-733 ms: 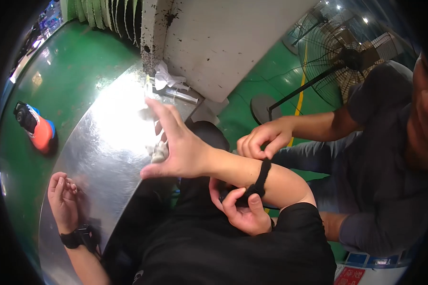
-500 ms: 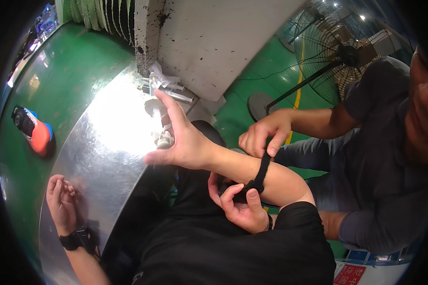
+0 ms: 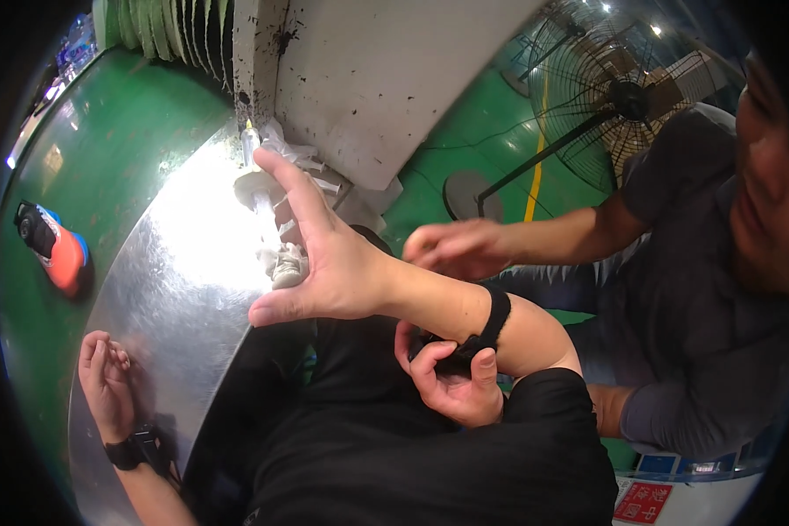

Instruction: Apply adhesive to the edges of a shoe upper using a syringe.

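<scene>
My left hand (image 3: 107, 386) rests palm up on a shiny metal tabletop (image 3: 162, 320), fingers loosely half curled around nothing; a black device is strapped to its wrist (image 3: 136, 449). My right hand (image 3: 329, 263) is stretched out above the table edge, thumb and forefinger wide apart, holding nothing. Beyond it stands a pale upright fitting with a round disc (image 3: 259, 186) and crumpled white wrapping. A black strap (image 3: 500, 317) circles my right forearm. From the right, a co-worker's one hand (image 3: 456, 381) holds a black device under the strap; their other hand (image 3: 465, 248) is blurred above my forearm.
A co-worker in a grey shirt (image 3: 688, 263) sits close at right. A large floor fan (image 3: 627, 101) stands behind them. An orange and black shoe-like object (image 3: 57, 250) lies on the green floor (image 3: 140, 131). A stained white panel (image 3: 368, 79) rises beyond the table.
The co-worker's upper hand has let go of the strap and moved left. The strap now lies round my forearm. My right hand shows slightly further left; my left hand stays on the table.
</scene>
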### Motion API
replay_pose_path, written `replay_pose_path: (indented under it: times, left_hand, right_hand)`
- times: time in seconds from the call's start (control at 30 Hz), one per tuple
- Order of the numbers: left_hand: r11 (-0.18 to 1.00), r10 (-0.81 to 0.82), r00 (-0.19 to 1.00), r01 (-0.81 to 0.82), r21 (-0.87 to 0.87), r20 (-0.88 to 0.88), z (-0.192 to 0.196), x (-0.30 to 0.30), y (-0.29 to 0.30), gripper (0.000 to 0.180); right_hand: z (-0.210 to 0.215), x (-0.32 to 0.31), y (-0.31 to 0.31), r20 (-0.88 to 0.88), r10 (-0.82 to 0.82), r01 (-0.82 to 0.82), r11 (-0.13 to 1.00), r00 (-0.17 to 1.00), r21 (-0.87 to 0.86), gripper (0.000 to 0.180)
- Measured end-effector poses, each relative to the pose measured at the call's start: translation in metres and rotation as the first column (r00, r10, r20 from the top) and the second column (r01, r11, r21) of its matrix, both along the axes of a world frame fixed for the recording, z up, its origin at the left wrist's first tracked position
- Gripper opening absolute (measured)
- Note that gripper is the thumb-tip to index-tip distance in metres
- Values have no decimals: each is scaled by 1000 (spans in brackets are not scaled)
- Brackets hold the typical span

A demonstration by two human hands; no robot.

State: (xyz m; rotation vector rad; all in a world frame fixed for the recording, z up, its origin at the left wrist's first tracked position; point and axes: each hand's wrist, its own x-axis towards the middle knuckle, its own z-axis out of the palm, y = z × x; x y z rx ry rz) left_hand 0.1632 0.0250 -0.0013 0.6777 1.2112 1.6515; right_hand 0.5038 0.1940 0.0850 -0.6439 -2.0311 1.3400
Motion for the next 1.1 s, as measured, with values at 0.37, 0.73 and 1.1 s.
replay_pose_path:
  times: [0.37, 0.73, 1.1]
  left_hand:
    - [999, 36, 999, -36, -30, 7, 3, 4, 1, 11]
    - [1000, -8, 1000, 8, 5, -23, 1, -2, 2, 13]
    - [1000, -6, 1000, 6, -5, 2, 0, -2, -2, 14]
  right_hand:
    - [3, 1, -3, 85, 88, -83, 995, 993, -59, 122]
    - [-20, -11, 5, 55, 56, -58, 998, 997, 23, 122]
    - [-19, -17, 1, 79, 100, -106, 992, 992, 71, 122]
